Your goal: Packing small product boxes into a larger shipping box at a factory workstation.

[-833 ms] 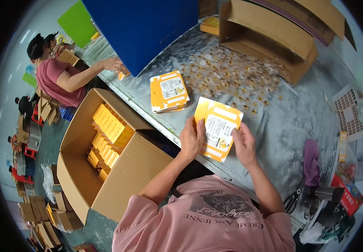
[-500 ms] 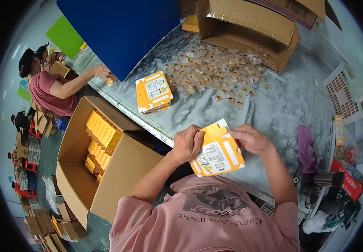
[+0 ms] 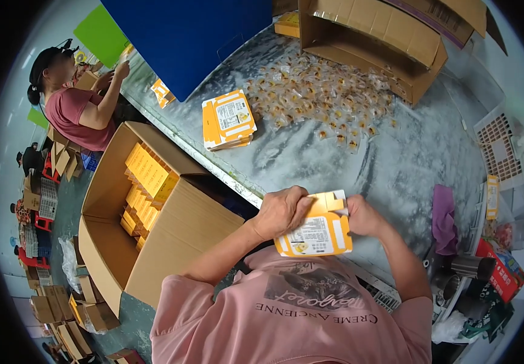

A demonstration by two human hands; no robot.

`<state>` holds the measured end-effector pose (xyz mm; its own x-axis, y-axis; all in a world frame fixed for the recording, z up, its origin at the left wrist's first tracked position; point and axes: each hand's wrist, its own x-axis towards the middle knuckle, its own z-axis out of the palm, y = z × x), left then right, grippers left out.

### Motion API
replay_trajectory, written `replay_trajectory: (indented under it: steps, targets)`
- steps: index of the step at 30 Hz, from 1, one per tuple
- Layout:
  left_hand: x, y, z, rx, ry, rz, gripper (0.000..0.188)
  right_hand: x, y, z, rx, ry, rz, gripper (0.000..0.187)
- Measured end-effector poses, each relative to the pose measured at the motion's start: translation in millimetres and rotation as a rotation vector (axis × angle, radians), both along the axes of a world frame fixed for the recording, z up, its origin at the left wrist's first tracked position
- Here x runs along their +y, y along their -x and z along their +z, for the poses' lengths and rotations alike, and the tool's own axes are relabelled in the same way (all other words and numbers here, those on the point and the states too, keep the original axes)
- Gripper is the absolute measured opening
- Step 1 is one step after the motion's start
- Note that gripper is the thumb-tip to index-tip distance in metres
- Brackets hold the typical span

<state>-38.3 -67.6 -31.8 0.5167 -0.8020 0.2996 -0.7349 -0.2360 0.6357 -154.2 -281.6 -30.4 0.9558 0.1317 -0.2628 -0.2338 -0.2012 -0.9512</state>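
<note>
Our left hand [image 3: 281, 211] pinches a yellow-and-white cardboard carton [image 3: 321, 238] at the marbled grey table [image 3: 395, 164]'s near edge; our right hand [image 3: 364, 216] curls its fingers beside it, pinching or not we cannot tell. A flat blue panel [image 3: 195, 36] blocks some tabletop; a large brown cardboard box [image 3: 183, 236] stands left.

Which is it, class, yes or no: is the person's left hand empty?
No, the left hand grips a yellow-and-white carton at its upper left side.

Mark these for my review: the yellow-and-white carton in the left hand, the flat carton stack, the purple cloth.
Yellow-and-white carton [image 3: 313, 235]: head view, printed panel.
Flat carton stack [image 3: 230, 118]: head view, top carton's face.
Purple cloth [image 3: 444, 218]: head view, its middle.
</note>
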Motion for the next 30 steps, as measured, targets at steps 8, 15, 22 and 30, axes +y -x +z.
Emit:
replay_trajectory:
  steps: [8, 15, 22, 30]
  targets:
    - [16, 29, 27, -0.025, -0.216, -0.037, 0.092, -2, -37, 4, 0.405, -0.036, -0.002, 0.015]
    - [18, 33, 21, -0.055, -0.139, -0.014, 0.084, 29, -43, 56, -0.327, 0.203, 0.031, 0.023]
    - [10, 35, 34, -0.058, -0.039, -0.183, 0.071, 16, -34, 82, -0.286, 0.24, 0.308, 0.02]
    - [2, 34, 22, 0.179, -0.077, -0.395, 0.053, 9, 10, 90, -0.462, 0.424, 0.278, 0.021]
